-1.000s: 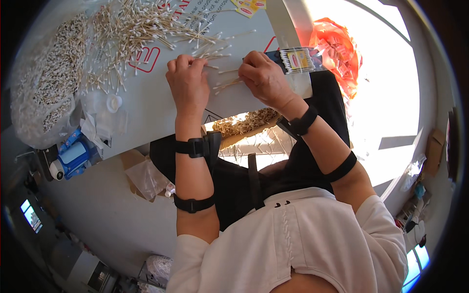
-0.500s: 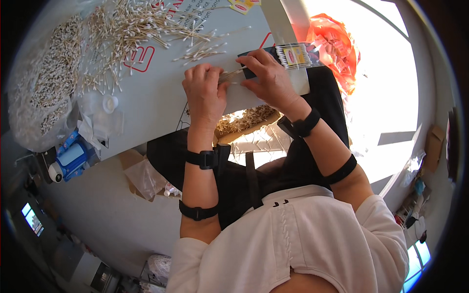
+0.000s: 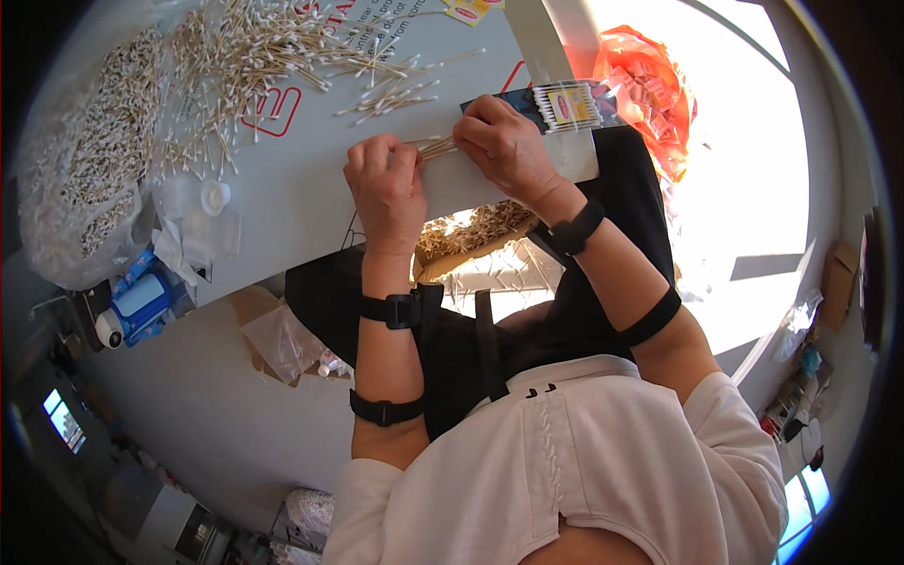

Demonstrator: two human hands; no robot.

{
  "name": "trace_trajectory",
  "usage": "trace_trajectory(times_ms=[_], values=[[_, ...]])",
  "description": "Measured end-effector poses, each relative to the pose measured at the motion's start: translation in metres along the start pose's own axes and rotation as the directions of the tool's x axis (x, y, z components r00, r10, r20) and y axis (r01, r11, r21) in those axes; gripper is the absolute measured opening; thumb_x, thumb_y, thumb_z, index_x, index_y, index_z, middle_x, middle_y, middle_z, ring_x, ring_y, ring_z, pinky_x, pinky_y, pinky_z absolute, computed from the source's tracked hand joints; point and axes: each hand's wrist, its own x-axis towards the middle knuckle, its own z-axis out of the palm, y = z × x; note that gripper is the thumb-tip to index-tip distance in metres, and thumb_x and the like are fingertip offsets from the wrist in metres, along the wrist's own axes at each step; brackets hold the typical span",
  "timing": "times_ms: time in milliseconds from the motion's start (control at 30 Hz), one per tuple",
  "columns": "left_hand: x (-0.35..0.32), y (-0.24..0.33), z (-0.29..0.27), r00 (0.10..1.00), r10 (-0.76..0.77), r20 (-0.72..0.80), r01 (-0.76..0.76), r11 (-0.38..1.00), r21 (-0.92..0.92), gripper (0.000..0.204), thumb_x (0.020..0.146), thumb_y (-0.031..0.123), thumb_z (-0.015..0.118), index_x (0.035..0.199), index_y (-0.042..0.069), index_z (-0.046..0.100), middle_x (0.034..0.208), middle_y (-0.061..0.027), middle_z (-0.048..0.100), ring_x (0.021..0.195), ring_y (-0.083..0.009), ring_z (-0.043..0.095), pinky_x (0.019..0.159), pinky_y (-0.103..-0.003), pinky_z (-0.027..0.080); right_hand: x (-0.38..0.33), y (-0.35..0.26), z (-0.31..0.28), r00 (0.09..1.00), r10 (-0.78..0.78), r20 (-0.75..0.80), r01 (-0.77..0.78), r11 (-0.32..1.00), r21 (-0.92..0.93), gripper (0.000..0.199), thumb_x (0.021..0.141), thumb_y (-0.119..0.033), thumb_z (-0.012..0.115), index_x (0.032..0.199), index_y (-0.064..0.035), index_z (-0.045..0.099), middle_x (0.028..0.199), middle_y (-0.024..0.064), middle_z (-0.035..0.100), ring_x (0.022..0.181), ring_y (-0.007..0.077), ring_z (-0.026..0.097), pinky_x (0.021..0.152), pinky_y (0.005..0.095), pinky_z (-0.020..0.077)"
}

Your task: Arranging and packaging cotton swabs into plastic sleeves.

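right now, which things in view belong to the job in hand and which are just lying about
Seem part of the job:
held swabs, between left hand and right hand
loose swabs
swab pack

Seem just lying about:
blue container
clear bag
brown carton

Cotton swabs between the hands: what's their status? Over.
Right hand pinching swab bundle. Left hand at its other end, grip unclear. Swab packet beside right hand; loose swabs farther left.
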Motion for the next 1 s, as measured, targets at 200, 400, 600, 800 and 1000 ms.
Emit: trace_trajectory(times_ms=[200,400,600,800,1000], values=[[-0.011,0.014,-0.005,0.996,0.049,0.071,-0.049,0.999,0.005,0.019,0.068,0.001,0.071,0.083,0.007,0.061,0.096,-0.0039,0.056,0.097,-0.0274,0.050,0.086,-0.041,0.041,-0.004,-0.002,-0.002,1.000,-0.019,-0.025,0.019,1.000,0.003,0.007,0.075,-0.007,0.065,0.079,-0.0075,0.059,0.086,0.0074,0.052,0.082,0.0276,0.058,0.068,0.0366,0.0500],[-0.017,0.016,0.013,0.960,-0.236,-0.152,0.174,0.925,-0.339,0.043,0.079,0.003,0.065,0.120,0.003,0.053,0.126,-0.0139,0.048,0.116,-0.0288,0.046,0.100,-0.042,0.037,-0.009,-0.013,-0.001,0.964,0.219,-0.153,-0.160,0.932,0.324,0.032,0.078,0.003,0.059,0.109,-0.0027,0.058,0.115,0.0136,0.053,0.105,0.0280,0.055,0.088,0.0325,0.0472],[-0.012,0.023,0.039,0.856,-0.504,-0.112,0.231,0.568,-0.790,0.047,0.097,0.019,0.052,0.138,0.000,0.038,0.141,-0.0149,0.038,0.132,-0.0247,0.037,0.112,-0.038,0.027,-0.015,-0.025,0.026,0.885,0.439,-0.158,-0.208,0.674,0.708,0.037,0.090,0.004,0.051,0.127,0.0007,0.048,0.136,0.0127,0.045,0.124,0.0211,0.046,0.104,0.0288,0.0371],[-0.010,0.035,0.042,0.846,-0.510,-0.155,0.214,0.591,-0.778,0.040,0.092,0.011,0.055,0.130,0.002,0.047,0.132,-0.0124,0.046,0.123,-0.0258,0.042,0.104,-0.039,0.034,-0.013,-0.022,0.028,0.875,0.454,-0.170,-0.163,0.605,0.780,0.035,0.093,0.003,0.048,0.127,0.0007,0.048,0.136,0.0127,0.045,0.124,0.0202,0.046,0.104,0.0281,0.0368],[0.023,-0.021,0.014,0.928,-0.269,-0.257,0.241,0.961,-0.134,0.029,0.073,0.000,0.067,0.101,0.009,0.064,0.105,-0.0098,0.052,0.104,-0.0306,0.046,0.090,-0.042,0.039,-0.008,-0.006,0.015,0.875,0.463,-0.138,-0.247,0.674,0.696,0.026,0.088,0.004,0.056,0.114,0.0016,0.055,0.127,0.0105,0.052,0.104,0.0156,0.056,0.092,0.0249,0.0458]])
